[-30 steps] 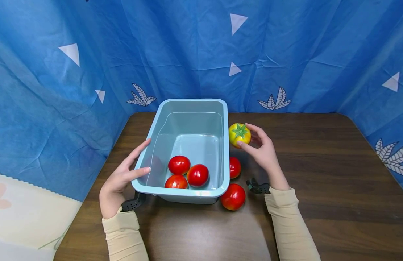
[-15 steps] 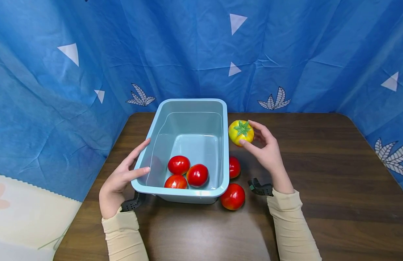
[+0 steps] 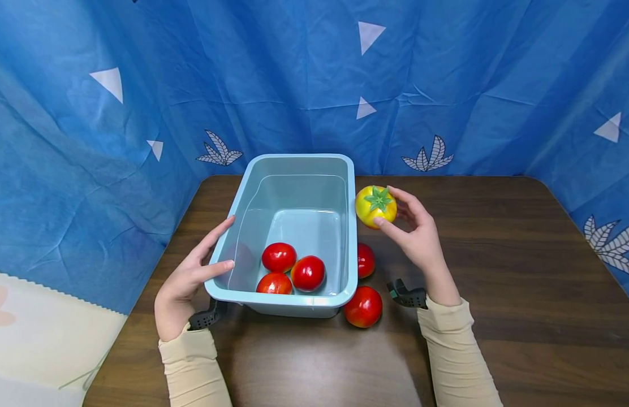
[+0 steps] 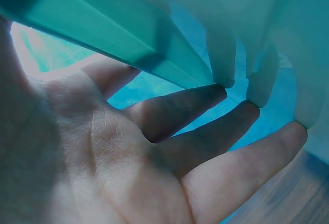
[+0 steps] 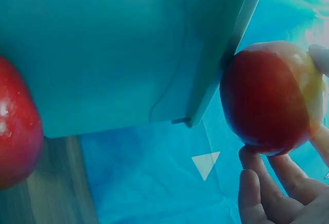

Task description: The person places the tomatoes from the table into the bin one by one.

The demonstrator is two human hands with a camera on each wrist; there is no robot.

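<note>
Over the left rim of a light-blue plastic bin (image 3: 284, 298), my left hand (image 3: 189, 277) holds on with the thumb hooked inside. In the left wrist view, its fingertips (image 4: 251, 110) press the outer wall. My right hand (image 3: 416, 232) pinches a tomato (image 3: 371, 208) between thumb and fingers, its yellow top and green leafy crown facing up. The right wrist view shows this tomato's red underside, right at the bin's rim (image 5: 226, 70). Inside the bin lie several red tomatoes (image 3: 308, 273), gathered at its near end.
Two more red tomatoes sit on the dark wooden table (image 3: 503, 271) along the bin's right side: one nearer (image 3: 363, 307), the other farther back (image 3: 365, 261) and partly hidden by the rim. A blue patterned curtain (image 3: 294, 85) hangs behind the table.
The tomato in my right hand has risen and shows larger, while the hand has shifted slightly right. My left hand and the bin have stayed in place.
</note>
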